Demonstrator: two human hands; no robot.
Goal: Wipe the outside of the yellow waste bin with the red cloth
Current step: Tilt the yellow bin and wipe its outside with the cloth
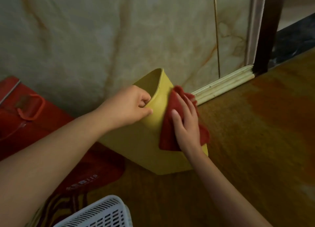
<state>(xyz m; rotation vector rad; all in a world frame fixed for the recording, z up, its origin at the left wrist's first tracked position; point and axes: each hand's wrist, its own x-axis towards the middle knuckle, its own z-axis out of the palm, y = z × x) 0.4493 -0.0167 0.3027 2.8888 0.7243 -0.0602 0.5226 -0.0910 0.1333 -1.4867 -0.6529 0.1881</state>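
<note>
The yellow waste bin (pixel 144 148) stands on the floor by the marble wall, tilted with its open mouth facing up and left. My left hand (pixel 131 105) pinches the bin's rim, fingers inside and thumb outside. My right hand (pixel 186 123) lies flat on the red cloth (pixel 167 134), pressing it against the bin's right outer side. The cloth drapes from near the rim down the wall of the bin. Part of the cloth is hidden under my hand.
A red box (pixel 25 117) with an orange handle sits at the left against the wall. A red mat (pixel 95 170) lies under the bin's left side. A white slotted basket (pixel 100 213) is at the bottom. Wooden floor (pixel 255 133) stretches right; a skirting strip (pixel 221 87) and dark door frame (pixel 267 39) stand behind.
</note>
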